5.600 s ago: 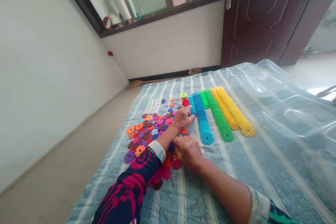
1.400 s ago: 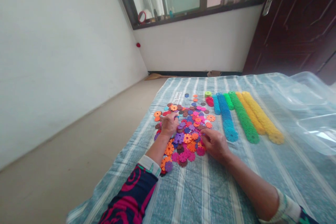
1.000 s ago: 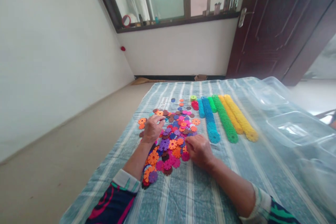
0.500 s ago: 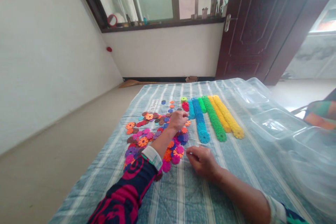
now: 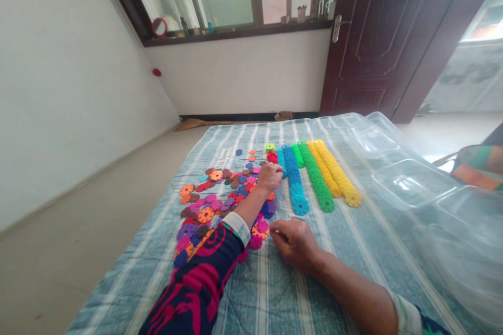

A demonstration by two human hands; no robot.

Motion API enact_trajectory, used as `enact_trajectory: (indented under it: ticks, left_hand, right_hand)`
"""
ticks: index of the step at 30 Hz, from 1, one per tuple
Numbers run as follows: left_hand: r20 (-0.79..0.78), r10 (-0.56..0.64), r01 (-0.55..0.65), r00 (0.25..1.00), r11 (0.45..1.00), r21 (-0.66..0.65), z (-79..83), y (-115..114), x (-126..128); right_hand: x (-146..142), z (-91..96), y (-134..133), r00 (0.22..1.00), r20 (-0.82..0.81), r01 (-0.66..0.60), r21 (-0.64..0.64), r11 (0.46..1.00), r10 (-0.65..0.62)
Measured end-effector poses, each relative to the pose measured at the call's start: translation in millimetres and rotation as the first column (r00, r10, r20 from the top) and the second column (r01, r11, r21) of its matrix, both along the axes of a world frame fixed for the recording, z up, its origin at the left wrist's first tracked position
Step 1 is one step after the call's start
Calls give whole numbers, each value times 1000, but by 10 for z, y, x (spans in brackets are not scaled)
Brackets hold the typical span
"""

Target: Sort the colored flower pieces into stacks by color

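Observation:
A loose heap of flat plastic flower discs (image 5: 220,201) in orange, pink, purple, red and brown lies on a striped blue cloth (image 5: 298,293). To its right run sorted rows: light blue (image 5: 280,161), blue (image 5: 294,182), green (image 5: 315,178) and yellow (image 5: 336,174), with a short red stack (image 5: 272,157) at the left. My left hand (image 5: 269,177) is closed in a pinch beside the light blue row's near end, on something too small to name. My right hand (image 5: 294,243) rests closed at the heap's near right edge.
Clear plastic tray lids (image 5: 416,188) lie on the cloth's right side. Another person's sleeve (image 5: 477,167) shows at the far right. A dark wooden door (image 5: 385,36) and a window sill (image 5: 236,31) with small items stand behind. Bare floor (image 5: 78,220) lies left.
My left hand left the far left of the heap and came right to the light blue row. My right hand drew back to the heap's near edge.

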State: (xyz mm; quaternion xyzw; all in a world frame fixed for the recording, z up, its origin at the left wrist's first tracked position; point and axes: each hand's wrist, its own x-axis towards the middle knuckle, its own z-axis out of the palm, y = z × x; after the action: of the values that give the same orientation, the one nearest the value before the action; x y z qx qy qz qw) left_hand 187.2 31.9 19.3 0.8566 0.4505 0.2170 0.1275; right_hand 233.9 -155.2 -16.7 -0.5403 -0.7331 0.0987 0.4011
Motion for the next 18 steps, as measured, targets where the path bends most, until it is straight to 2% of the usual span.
enact_trajectory:
  ticks: [8, 13, 18]
  left_hand:
    - [-94, -5, 12, 996, 997, 73, 27, -25, 29]
    - [-72, 32, -24, 997, 993, 112, 44, -28, 38]
    - [-13, 16, -14, 1000, 987, 162, 151, -17, -157]
  right_hand:
    - [-5, 42, 3, 998, 58, 15, -19, 1000, -14]
    - [-8, 35, -2, 998, 56, 17, -11, 1000, -16]
    - [7, 10, -6, 999, 34, -10, -8, 1000, 10]
